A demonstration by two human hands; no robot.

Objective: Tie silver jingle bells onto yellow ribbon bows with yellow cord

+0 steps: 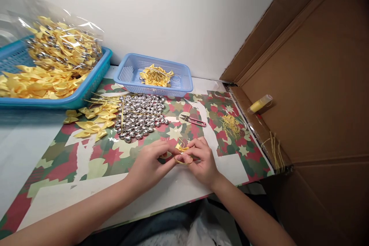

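Note:
My left hand (pixel 150 163) and my right hand (pixel 203 161) meet over the front of the patterned table mat (pixel 86 161). Between their fingertips they pinch a small yellow ribbon bow (pixel 181 147) with a loop of gold cord (pixel 183 160) hanging under it. A heap of silver bells (pixel 140 117) lies just beyond my left hand. Loose yellow bows (pixel 93 121) and gold cords lie to the left of the bells. Whether a bell is in my fingers is hidden.
A small blue basket (pixel 128 75) with finished yellow pieces stands at the back. A larger blue tray (pixel 86 88) with bagged bows is at the left. Pink snips (pixel 196 121), yellow thread scraps (pixel 230 124) and a cardboard wall (pixel 311 96) with a yellow spool (pixel 259 104) lie to the right.

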